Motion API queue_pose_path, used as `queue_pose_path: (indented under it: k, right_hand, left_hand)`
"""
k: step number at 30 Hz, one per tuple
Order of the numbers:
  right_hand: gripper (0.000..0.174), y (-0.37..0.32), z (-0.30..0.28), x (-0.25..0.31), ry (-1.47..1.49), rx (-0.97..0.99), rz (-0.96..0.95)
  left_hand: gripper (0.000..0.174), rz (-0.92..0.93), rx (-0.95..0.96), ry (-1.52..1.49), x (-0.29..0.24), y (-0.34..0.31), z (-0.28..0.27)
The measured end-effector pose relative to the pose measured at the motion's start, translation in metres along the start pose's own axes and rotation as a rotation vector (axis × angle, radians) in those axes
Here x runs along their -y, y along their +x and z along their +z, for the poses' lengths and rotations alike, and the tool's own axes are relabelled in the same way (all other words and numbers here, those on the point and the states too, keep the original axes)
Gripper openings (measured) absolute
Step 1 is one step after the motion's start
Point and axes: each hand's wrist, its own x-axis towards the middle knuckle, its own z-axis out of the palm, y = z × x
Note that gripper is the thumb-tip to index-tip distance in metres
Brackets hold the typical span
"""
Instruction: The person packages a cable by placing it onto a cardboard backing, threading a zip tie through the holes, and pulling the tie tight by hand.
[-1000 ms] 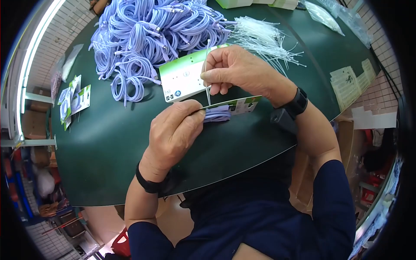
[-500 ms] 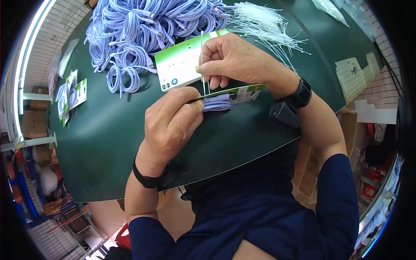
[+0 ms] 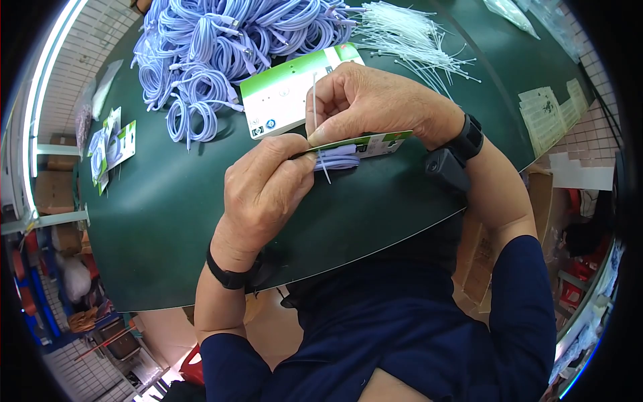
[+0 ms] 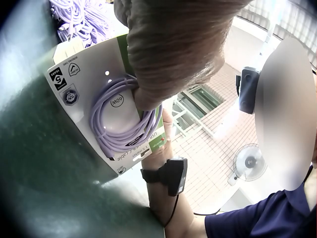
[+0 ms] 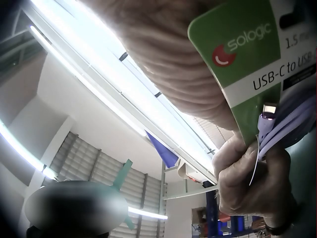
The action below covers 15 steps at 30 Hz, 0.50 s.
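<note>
My left hand (image 3: 264,191) grips a printed card (image 3: 385,143) at its left end, with a coiled lilac USB cable (image 3: 340,162) lying against the near face. Between thumb and fingers my right hand (image 3: 382,104) pinches a white cable tie (image 3: 315,100) just behind the card's top edge. One tail of the tie sticks out on the near side, across the cable. In the right wrist view that tie end (image 5: 256,166) hangs beside the cable's metal plug (image 5: 269,110). The left wrist view shows the cable loops (image 4: 99,116) against two small holes in the card.
Behind the hands lies a stack of green and white cards (image 3: 278,100). Farther back are a heap of coiled lilac cables (image 3: 221,47) and a pile of loose white cable ties (image 3: 408,40). Carded cables (image 3: 110,151) lie at the table's left edge.
My right hand has come down toward the card, pushing the cable tie through. A tie end now shows on the near side, over the cable. The left hand keeps its hold.
</note>
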Motion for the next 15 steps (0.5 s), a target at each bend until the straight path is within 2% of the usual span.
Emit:
queue_pose_path:
  k: [3, 6, 10, 15]
  right_hand:
    - [0.016, -0.001, 0.003, 0.003, 0.077, -0.018, -0.016]
    - [0.018, 0.002, 0.004, 0.008, 0.325, -0.097, 0.147]
    - [0.019, 0.003, 0.0, 0.002, 0.227, 0.009, 0.1]
    - [0.02, 0.001, 0.005, -0.005, 0.148, 0.031, 0.007]
  left_hand:
    - [0.024, -0.004, 0.01, 0.0, -0.001, 0.0, -0.001]
    - [0.023, -0.019, 0.038, 0.009, -0.002, 0.002, -0.003]
    - [0.021, 0.011, 0.037, 0.029, -0.001, 0.004, -0.002]
    - [0.019, 0.05, 0.075, 0.05, -0.001, 0.005, -0.003]
